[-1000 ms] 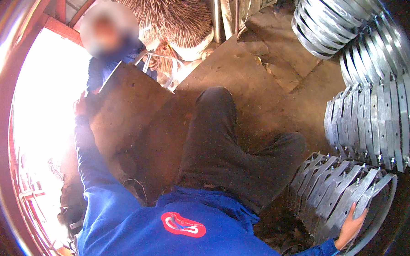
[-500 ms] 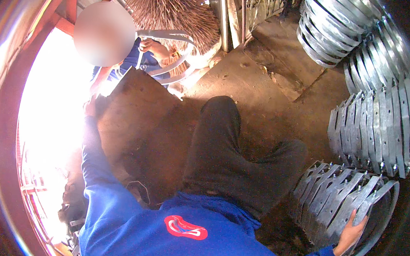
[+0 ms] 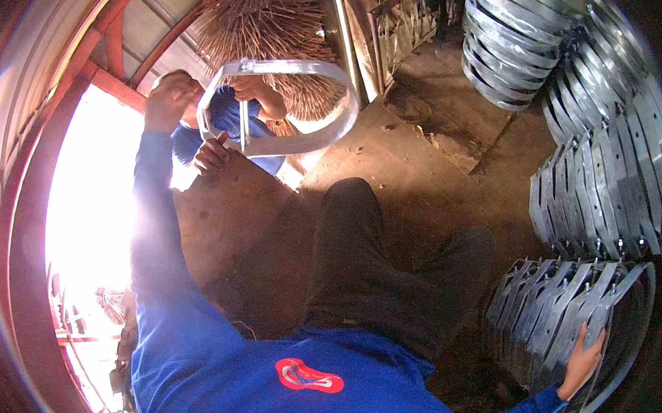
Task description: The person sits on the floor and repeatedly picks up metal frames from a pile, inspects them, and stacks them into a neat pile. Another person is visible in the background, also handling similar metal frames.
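Note:
My left hand [image 3: 172,96] is raised at the upper left, close to a metal hoop [image 3: 312,142] with a flattened side. Its fingers look bent but are smeared, so whether they are closed is unclear. A co-worker's two hands hold that hoop. At the lower right, my right hand [image 3: 581,363] grips the end hoop of a row of grey metal hoops [image 3: 541,304], its fingers over the band's edge. Bolts stick up along the row's top.
More hoops [image 3: 598,185] and a shiny stack of rings [image 3: 509,55] line the right side. A bundle of thin rods [image 3: 272,27] stands behind the co-worker [image 3: 270,159]. Brown sheets [image 3: 453,116] cover the floor. Bright light enters through an opening at left.
My left hand has risen and moved slightly right. The co-worker's hoop has come up and into fuller view. My right hand stays at the end hoop as the whole view shifts a little.

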`<action>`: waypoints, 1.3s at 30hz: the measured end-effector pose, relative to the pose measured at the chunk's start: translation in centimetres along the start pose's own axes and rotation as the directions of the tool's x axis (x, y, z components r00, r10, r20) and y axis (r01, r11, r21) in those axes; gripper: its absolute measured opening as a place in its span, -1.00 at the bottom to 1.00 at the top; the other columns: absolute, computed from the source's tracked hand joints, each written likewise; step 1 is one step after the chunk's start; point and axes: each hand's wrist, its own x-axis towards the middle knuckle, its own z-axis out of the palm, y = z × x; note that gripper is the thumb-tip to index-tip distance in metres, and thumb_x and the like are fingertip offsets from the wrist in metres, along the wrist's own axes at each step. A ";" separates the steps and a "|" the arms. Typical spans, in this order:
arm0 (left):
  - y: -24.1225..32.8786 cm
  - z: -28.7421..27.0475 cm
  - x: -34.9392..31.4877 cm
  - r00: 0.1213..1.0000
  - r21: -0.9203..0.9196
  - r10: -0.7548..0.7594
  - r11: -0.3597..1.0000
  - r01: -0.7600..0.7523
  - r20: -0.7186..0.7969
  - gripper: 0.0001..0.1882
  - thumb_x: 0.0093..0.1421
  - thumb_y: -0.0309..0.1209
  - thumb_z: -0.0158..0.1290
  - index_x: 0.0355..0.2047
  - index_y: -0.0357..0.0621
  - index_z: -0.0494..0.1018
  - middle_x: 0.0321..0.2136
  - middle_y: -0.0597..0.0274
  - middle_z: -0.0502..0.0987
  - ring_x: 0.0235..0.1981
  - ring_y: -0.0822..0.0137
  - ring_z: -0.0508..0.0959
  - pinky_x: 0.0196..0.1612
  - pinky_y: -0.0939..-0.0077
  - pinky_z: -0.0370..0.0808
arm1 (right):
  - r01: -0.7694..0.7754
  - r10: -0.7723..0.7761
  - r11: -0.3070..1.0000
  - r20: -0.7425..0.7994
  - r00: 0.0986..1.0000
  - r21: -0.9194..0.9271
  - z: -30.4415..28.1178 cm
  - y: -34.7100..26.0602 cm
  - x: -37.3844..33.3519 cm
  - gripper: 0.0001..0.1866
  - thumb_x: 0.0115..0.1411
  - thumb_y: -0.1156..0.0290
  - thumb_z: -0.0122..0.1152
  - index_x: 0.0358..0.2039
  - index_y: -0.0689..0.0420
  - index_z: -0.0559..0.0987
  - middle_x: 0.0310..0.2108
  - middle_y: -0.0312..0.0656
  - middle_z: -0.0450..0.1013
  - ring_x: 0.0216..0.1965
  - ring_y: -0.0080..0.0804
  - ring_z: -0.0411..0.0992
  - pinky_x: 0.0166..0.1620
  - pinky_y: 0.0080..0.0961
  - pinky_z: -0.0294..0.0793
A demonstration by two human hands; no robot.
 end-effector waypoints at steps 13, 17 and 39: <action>6.0 15.5 5.3 0.760 -0.097 0.153 0.988 -0.119 0.632 -0.09 -0.34 -0.25 0.31 0.05 -0.38 0.23 -0.07 -0.23 0.43 0.01 -0.05 0.44 0.06 0.29 0.36 | -0.082 0.082 0.996 0.007 0.997 0.040 -1.5 -2.6 -0.9 -0.24 0.16 -0.11 0.05 0.11 0.33 0.31 -0.02 0.25 0.36 0.00 0.14 0.35 0.04 -0.20 0.31; 10.3 15.6 3.2 0.818 -0.204 0.202 0.973 -0.106 0.538 -0.28 -0.25 -0.40 0.23 -0.05 -0.33 0.22 -0.18 -0.22 0.46 -0.08 -0.06 0.48 -0.02 0.30 0.39 | -0.176 0.167 0.982 0.116 0.979 0.067 -3.2 -4.0 -0.9 -0.24 0.16 -0.12 0.06 0.08 0.35 0.33 0.00 0.25 0.34 0.06 0.11 0.31 0.08 -0.22 0.29; 17.7 13.8 -0.8 0.824 -0.342 0.455 0.875 -0.342 0.339 -0.32 -0.23 -0.40 0.23 -0.06 -0.28 0.22 -0.30 -0.23 0.47 -0.17 -0.15 0.49 -0.10 0.15 0.41 | 0.006 -0.006 0.986 0.001 1.000 0.167 0.4 0.6 0.3 -0.42 0.20 0.01 0.08 -0.03 0.32 0.46 -0.10 0.19 0.43 -0.06 0.10 0.40 -0.01 -0.27 0.33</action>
